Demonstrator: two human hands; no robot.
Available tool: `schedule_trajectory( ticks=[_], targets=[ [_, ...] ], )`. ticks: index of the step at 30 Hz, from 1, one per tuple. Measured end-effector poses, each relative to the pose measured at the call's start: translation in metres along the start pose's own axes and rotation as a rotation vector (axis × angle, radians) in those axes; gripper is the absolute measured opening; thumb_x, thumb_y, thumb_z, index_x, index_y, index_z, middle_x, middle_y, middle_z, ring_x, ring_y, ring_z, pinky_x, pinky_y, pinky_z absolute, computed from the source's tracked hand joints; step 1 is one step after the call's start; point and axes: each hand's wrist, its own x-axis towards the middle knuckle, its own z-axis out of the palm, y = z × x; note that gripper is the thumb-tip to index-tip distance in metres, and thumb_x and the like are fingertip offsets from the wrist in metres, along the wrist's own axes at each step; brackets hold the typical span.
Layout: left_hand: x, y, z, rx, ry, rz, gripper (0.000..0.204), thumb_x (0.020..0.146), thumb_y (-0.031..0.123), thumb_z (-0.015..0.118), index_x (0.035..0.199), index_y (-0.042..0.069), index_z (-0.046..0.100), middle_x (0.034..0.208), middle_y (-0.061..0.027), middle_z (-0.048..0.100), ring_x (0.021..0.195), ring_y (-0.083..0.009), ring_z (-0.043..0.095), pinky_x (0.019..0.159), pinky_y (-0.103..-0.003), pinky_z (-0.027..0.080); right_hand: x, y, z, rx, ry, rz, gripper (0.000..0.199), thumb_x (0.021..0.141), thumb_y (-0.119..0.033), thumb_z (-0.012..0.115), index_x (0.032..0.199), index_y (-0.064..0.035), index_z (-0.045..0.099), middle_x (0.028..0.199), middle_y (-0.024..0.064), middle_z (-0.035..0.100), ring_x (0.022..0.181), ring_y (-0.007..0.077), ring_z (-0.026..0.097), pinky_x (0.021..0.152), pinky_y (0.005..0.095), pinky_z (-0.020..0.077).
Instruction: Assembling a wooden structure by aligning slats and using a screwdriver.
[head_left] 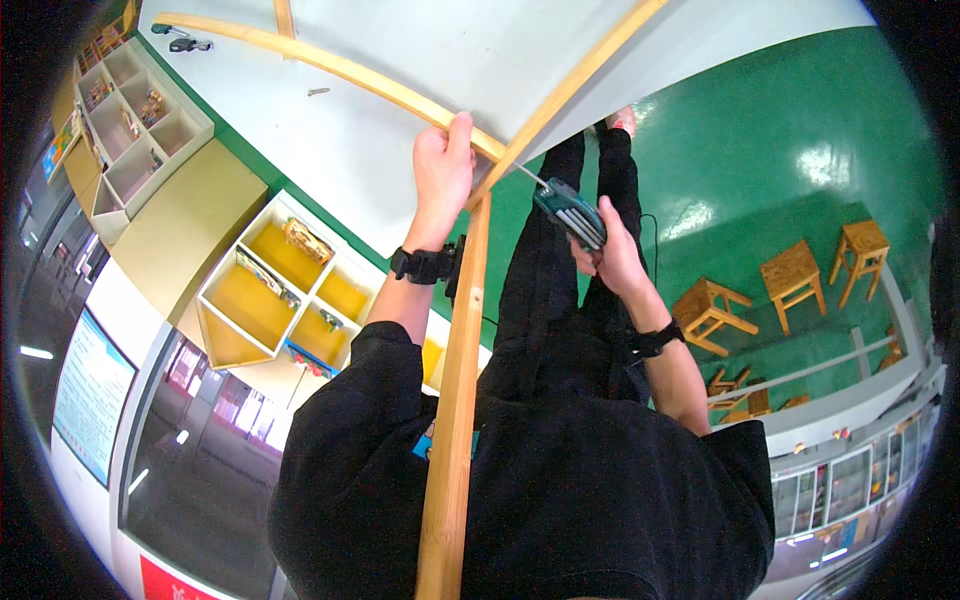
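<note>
Three pale wooden bars meet in a corner joint near the edge of the white tabletop. My left hand (443, 165) is closed around the end of the wooden bar (350, 70) that runs off to the far left, thumb on top. In my right hand (618, 252) is a green folding hex key set (570, 213), its other keys folded in. One thin key sticks out, and its tip is at the joint; whether it sits in a screw cannot be seen. Another bar (575, 85) slants to the far right, while a third bar (460, 400) stretches toward me.
On the white tabletop (240, 110) lie a small screw (318, 92) and a dark, short-handled tool (190, 45) at the far left. White compartment trays (270, 285) stand along the left. Several wooden stools (790, 280) are on the green floor to the right.
</note>
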Motion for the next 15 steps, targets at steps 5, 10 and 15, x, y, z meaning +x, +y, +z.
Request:
schedule_trajectory(
  ticks=[5,10,15],
  targets=[
    [0.001,0.001,-0.004,0.108,-0.099,-0.068,0.048,0.095,0.036,0.055,0.063,0.000,0.058,0.048,-0.0008,0.048,0.039,-0.0085,0.043,0.037,-0.025,0.031,-0.006,0.005,0.000,-0.195,0.269,-0.494,0.014,0.095,-0.015,0.056,0.097,-0.0028,0.052,0.064,-0.0014,0.048,0.042,0.0067,0.043,0.039,0.0234,0.0348],
    [0.001,0.009,-0.002,0.188,-0.151,-0.136,0.055,0.092,0.040,0.055,0.061,-0.005,0.063,0.050,-0.0082,0.056,0.047,-0.0148,0.054,0.047,-0.031,0.041,-0.007,0.012,-0.008,-0.434,0.198,-0.459,0.022,0.089,-0.015,0.065,0.104,-0.0007,0.056,0.070,0.0025,0.057,0.053,0.0087,0.054,0.047,0.0245,0.0451],
    [0.000,0.006,-0.006,0.161,-0.164,-0.139,0.056,0.093,0.040,0.054,0.061,-0.005,0.063,0.050,-0.0082,0.056,0.047,-0.0144,0.054,0.047,-0.030,0.042,-0.004,-0.010,-0.001,-1.007,0.271,-0.734,0.033,0.084,-0.024,0.070,0.105,-0.0018,0.057,0.072,0.0109,0.062,0.058,0.0241,0.062,0.057,0.0341,0.0508]
  ],
)
